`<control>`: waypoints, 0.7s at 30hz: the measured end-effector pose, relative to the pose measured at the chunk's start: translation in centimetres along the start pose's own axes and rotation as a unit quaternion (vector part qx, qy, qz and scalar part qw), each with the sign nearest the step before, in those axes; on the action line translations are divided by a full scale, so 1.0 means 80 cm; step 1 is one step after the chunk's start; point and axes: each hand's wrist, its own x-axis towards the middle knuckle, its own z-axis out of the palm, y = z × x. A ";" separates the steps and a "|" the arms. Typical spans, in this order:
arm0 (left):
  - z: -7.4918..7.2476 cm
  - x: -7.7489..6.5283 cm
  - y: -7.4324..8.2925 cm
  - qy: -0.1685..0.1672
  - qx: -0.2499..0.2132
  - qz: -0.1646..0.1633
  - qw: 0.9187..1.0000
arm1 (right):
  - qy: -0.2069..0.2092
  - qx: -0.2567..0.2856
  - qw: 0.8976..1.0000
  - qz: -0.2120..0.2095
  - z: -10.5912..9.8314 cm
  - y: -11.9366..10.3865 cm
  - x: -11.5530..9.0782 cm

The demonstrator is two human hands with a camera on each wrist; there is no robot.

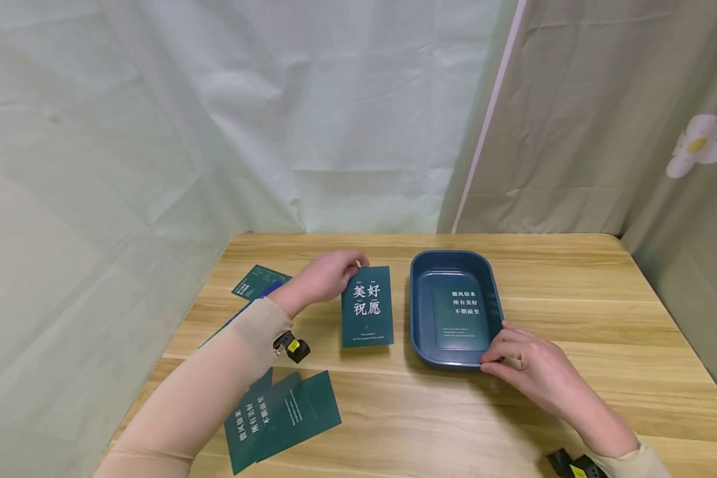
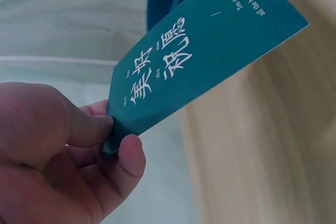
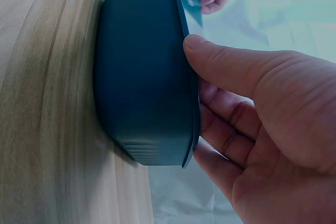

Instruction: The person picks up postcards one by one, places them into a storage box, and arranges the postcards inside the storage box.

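Note:
My left hand (image 1: 328,275) pinches a dark green card (image 1: 367,318) with white lettering by its upper left corner. In the left wrist view the thumb lies on the printed face of the card (image 2: 173,61) and the fingers are behind it. Just right of the card stands a dark blue rectangular tray (image 1: 419,312), with a similar green card (image 1: 463,325) lying flat inside. My right hand (image 1: 526,358) grips the tray's near right corner. The right wrist view shows the thumb (image 3: 210,59) at the tray's rim and the fingers on its inner side.
Several green cards (image 1: 293,418) lie overlapping on the near left of the wooden table (image 1: 573,299). At the far left another card (image 1: 259,279) lies beside a blue edge, partly hidden by my left arm. A pale curtain (image 1: 358,133) hangs behind the table.

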 end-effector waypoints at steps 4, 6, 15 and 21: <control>-0.010 0.002 0.012 0.001 -0.018 0.011 1.000 | 0.002 0.001 1.000 -0.001 0.000 0.000 0.000; -0.014 0.003 0.019 0.000 -0.023 0.013 1.000 | 0.004 0.000 1.000 -0.003 0.000 -0.001 0.000; -0.020 0.020 0.055 -0.011 -0.035 0.026 0.999 | -0.003 0.001 1.000 0.005 0.000 -0.002 0.002; -0.019 0.041 0.076 -0.012 -0.028 0.048 0.998 | -0.012 0.003 1.000 0.015 0.000 -0.002 0.005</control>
